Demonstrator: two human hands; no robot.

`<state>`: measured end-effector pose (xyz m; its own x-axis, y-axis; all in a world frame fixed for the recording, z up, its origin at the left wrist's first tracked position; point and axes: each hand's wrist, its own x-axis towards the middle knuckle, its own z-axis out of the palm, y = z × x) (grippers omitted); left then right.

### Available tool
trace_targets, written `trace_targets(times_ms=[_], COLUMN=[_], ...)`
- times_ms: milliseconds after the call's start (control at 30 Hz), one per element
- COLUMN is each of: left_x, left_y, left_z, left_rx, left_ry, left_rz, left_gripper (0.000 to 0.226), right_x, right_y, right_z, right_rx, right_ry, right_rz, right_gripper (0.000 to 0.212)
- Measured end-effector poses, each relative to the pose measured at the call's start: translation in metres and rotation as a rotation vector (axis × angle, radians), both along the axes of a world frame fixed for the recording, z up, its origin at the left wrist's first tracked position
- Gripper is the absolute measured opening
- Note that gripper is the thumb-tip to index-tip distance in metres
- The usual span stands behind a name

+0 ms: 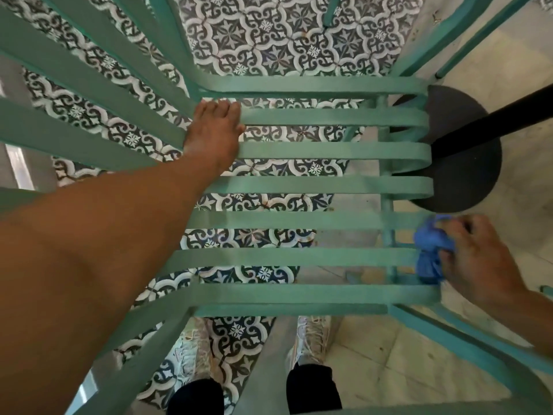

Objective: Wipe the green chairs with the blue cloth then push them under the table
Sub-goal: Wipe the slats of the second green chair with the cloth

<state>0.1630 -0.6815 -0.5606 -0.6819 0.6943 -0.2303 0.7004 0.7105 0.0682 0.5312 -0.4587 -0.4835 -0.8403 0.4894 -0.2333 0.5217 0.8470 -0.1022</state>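
Note:
A green slatted metal chair [314, 187] fills the view from directly above, its seat slats running left to right. My left hand [214, 133] lies flat on the slats near the seat's far left corner, fingers together, holding nothing. My right hand [475, 259] is closed on the crumpled blue cloth [429, 256], which presses against the right ends of the near slats. The chair's back slats fan out at the upper left.
A round black table base [466, 181] and its black post [493, 115] stand just right of the chair. Patterned floor tiles [284, 40] show through the slats, plain pale tiles on the right. My feet are below the seat's near edge.

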Motion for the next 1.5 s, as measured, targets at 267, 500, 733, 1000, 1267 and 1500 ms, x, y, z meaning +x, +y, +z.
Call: trace_targets(times_ms=[267, 500, 733, 1000, 1267, 1500], left_x=[-0.001, -0.004, -0.002, -0.006, 0.000, 0.000], left_y=[-0.001, 0.000, -0.001, 0.001, -0.002, 0.001], left_z=[-0.003, -0.005, -0.006, -0.008, -0.004, -0.001], left_rx=[0.043, 0.037, 0.008, 0.027, 0.080, 0.077], left_ry=[-0.009, -0.016, 0.001, -0.025, -0.021, -0.008], left_rz=[0.005, 0.001, 0.004, 0.012, 0.044, 0.046], left_gripper=[0.044, 0.046, 0.044, 0.047, 0.040, 0.040], right_x=[-0.206, -0.132, -0.095, -0.220, -0.166, -0.201], right_y=[-0.238, -0.119, -0.033, -0.210, -0.066, -0.097], right_z=[-0.060, -0.051, -0.053, -0.056, -0.058, -0.066], right_rx=[-0.321, -0.061, 0.167, -0.353, -0.129, -0.145], right_ry=[0.213, 0.208, 0.289, 0.404, 0.516, 0.647], right_rz=[0.382, 0.164, -0.472, 0.036, -0.468, -0.369], right_gripper=[0.028, 0.040, 0.038, 0.041, 0.029, 0.028])
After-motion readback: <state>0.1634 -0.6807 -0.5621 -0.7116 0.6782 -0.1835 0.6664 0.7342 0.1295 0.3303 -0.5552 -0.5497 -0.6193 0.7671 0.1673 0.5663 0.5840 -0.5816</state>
